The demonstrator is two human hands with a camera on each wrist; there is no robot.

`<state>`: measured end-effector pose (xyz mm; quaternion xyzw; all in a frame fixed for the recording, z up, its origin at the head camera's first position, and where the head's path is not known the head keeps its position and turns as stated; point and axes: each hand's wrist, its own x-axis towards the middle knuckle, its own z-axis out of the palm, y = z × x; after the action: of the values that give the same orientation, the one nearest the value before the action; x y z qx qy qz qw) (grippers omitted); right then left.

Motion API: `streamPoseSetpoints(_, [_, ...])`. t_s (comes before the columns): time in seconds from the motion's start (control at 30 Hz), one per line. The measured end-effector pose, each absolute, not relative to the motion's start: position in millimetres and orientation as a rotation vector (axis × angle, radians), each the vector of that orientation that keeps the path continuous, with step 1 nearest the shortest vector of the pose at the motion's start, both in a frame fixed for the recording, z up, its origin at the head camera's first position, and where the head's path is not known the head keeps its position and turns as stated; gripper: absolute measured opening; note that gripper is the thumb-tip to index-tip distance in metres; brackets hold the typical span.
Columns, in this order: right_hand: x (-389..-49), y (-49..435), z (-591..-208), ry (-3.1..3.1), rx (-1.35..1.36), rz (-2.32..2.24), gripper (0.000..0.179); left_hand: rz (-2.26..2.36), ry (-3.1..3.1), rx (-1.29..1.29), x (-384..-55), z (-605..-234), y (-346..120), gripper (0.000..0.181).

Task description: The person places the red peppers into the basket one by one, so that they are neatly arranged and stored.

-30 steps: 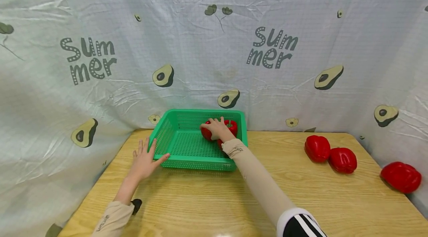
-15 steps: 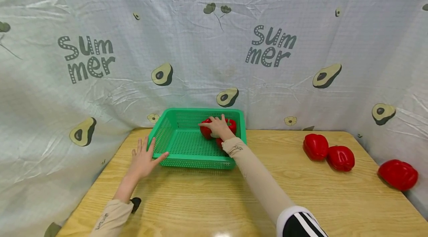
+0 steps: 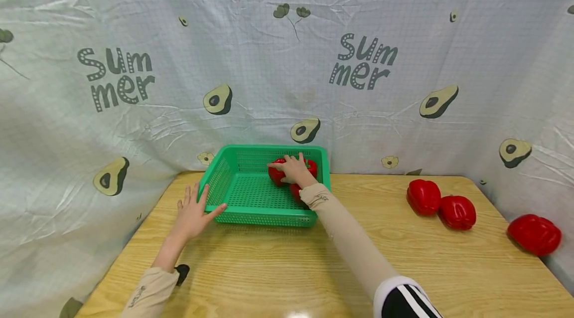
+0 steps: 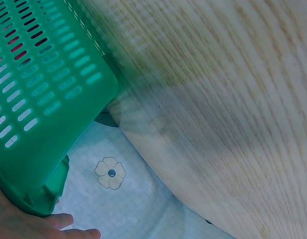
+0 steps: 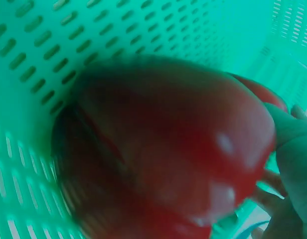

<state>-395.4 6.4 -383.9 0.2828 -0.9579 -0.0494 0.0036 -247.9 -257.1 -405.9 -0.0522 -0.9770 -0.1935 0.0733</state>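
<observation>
A green perforated plastic basket (image 3: 269,214) stands against the back curtain, several red bell peppers grouped at its right side. My left hand (image 3: 192,216), fingers spread, rests at the basket's front left corner; the left wrist view catches its fingertips beside the basket corner (image 4: 54,129). Inside the basket, my right hand (image 3: 296,171) grips a red bell pepper (image 3: 276,176) between thumb and fingers. Another bell pepper (image 3: 297,192) lies beneath that wrist, and one more (image 3: 311,166) sits behind the hand, partly hidden. In the right wrist view, a blurred bell pepper (image 5: 173,139) fills the middle.
On the right of the wooden table (image 3: 358,238), two red bell peppers (image 3: 423,197) (image 3: 457,212) lie touching. A third bell pepper (image 3: 533,234) sits by the right edge. Curtains (image 3: 251,59) printed with avocados enclose the back and sides.
The head view has shifted slightly. My right hand has moved a little to the right over the peppers, while the left hand stays at the basket corner.
</observation>
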Motion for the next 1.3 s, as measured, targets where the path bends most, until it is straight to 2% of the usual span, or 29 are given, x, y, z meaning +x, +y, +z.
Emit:
streamPoseSetpoints(0.27, [-393.5, 15.8, -359.0, -2.959, 0.902, -0.112, 0.059, -0.576, -2.935, -0.165, -247.6, -405.1, -256.1, 0.091])
streamPoseSetpoints(0.77, [-347.5, 55.4, -321.6, -2.875, 1.096, 0.004, 0.068, -0.563, -2.923, -0.163, -246.3, -404.2, -256.5, 0.09])
streamPoseSetpoints(1.3, [-300.7, 116.2, -356.2, -2.496, 1.192, 0.109, 0.06, -0.553, -2.92, -0.178, -249.1, -406.6, -258.1, 0.09])
